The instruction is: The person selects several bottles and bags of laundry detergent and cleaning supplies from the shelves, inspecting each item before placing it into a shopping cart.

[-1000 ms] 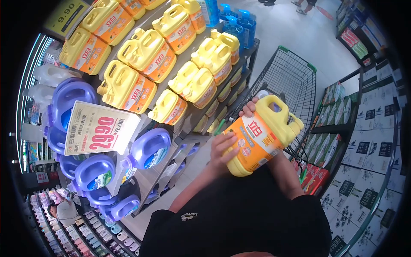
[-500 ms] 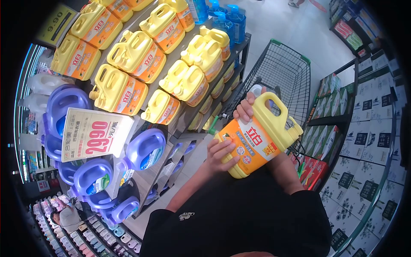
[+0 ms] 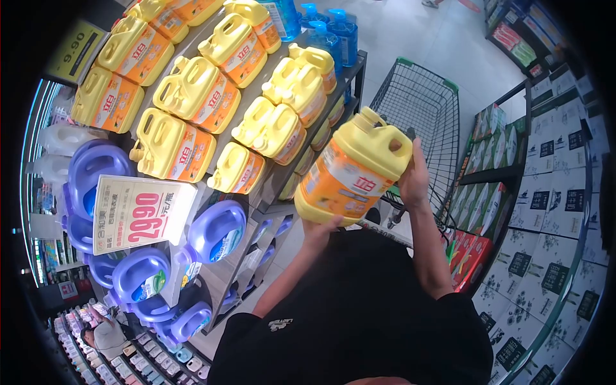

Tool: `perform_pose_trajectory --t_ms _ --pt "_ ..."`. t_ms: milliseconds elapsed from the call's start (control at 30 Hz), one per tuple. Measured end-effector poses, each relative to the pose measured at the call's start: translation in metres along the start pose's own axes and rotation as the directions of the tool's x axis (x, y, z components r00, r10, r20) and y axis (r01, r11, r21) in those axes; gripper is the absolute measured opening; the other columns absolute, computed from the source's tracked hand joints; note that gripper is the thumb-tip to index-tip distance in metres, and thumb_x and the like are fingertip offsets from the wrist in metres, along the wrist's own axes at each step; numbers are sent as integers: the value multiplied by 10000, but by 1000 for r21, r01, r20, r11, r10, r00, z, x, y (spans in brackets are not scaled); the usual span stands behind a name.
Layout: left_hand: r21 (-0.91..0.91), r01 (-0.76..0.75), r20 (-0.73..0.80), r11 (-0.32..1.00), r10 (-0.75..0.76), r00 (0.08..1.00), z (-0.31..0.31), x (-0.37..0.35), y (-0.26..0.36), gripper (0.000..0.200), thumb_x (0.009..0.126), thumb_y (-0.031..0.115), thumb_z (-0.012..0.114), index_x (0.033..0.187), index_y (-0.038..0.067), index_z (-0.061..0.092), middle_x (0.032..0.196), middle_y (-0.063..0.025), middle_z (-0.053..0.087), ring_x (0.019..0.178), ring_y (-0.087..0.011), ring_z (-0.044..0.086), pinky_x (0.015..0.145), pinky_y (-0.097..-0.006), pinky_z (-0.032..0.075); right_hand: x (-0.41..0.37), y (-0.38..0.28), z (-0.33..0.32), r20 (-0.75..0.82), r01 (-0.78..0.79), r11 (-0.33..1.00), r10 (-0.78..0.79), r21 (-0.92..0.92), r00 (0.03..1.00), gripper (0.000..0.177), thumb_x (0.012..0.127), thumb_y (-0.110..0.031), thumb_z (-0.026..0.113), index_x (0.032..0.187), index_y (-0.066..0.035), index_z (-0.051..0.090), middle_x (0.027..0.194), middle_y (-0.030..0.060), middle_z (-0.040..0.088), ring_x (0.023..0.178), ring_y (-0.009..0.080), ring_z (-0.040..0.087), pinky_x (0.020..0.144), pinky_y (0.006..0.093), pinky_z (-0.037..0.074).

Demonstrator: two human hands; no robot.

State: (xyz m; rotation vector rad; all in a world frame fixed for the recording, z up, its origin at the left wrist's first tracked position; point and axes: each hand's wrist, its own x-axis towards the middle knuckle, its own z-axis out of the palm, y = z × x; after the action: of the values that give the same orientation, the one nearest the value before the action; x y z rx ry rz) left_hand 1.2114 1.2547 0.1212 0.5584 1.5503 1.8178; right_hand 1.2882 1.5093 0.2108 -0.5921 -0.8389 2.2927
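Yellow jug (image 3: 350, 170), wire cart (image 3: 420, 109) behind, shelf (image 3: 263, 196) beside

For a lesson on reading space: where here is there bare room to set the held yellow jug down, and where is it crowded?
The wire cart basket looks bare, beyond the jug held by left hand and right hand. The grey floor past the shelf end is open. Shelves of yellow jugs are packed tight.

**What lies where**

The jug (image 3: 350, 170) rests on the left hand (image 3: 319, 230), the right hand (image 3: 410, 176) at its right side. Left of the hands stands a shelf (image 3: 277, 186); beyond the right hand a cart (image 3: 417, 109); right of it, boxes (image 3: 552, 199).
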Motion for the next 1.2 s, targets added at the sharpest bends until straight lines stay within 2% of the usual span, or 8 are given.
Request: perform_pose_trajectory --t_ms 67,200,300,400,567,833,933,1200 --pt "-533 57 -79 844 -117 990 13 10 1 863 825 162 860 1526 47 370 1448 -144 534 1331 -292 571 1103 -457 494 -1 -14 -24 97 78 954 -52 -291 994 517 1102 -351 472 1427 46 531 1108 104 692 1038 173 645 964 299 479" --pt "-508 147 93 849 -116 989 12 13 -9 875 796 102 855 1530 44 383 1451 -135 547 1331 -288 575 1133 -464 473 -24 -58 -32 141 -36 871 120 -490 983 495 1039 -275 605 1431 24 558 1020 25 657 956 108 587 904 269 451" --pt "-328 207 333 922 -93 938 23 20 10 888 784 140 890 1523 33 410 1446 -126 571 1342 -266 569 1147 -444 456 -46 -87 -32 112 -29 859 100 -511 989 466 903 -159 746 1323 17 645 970 -6 662 922 69 600 802 246 454" --pt "64 104 539 993 -122 833 41 46 28 991 735 200 952 1548 46 406 1479 -99 562 1383 -222 533 1179 -428 428 -73 -122 -38 95 46 760 21 -649 995 472 824 -89 815 1262 14 670 854 -14 669 791 58 616 693 231 455" --pt "505 -231 361 832 40 932 49 64 -34 415 930 173 750 1302 43 621 1159 -157 729 1092 -307 712 953 -407 552 -81 -127 -30 -100 11 477 -208 -879 973 380 842 -106 840 1176 1 693 734 5 683 623 53 590 585 219 446" --pt "848 -235 266 475 4 964 33 67 -79 241 945 215 685 1156 99 707 952 -115 767 867 -322 744 761 -438 579 -4 -75 -187 -272 -112 435 -325 -893 906 527 957 -160 748 1386 28 507 823 72 711 666 98 627 618 252 477" --pt "850 -237 254 469 28 967 40 64 -69 227 949 227 662 1143 121 712 899 -105 765 816 -331 739 719 -458 574 32 -59 -249 -418 -164 630 -278 -759 865 596 944 -171 758 1419 34 462 885 109 725 718 138 679 664 269 522" --pt "885 -185 209 426 -9 978 41 64 -78 218 964 255 648 1124 123 715 856 -123 744 802 -343 725 703 -475 560 128 39 -356 -576 -314 794 -55 -520 816 521 883 -80 733 1324 78 505 955 141 664 730 206 682 651 308 575"
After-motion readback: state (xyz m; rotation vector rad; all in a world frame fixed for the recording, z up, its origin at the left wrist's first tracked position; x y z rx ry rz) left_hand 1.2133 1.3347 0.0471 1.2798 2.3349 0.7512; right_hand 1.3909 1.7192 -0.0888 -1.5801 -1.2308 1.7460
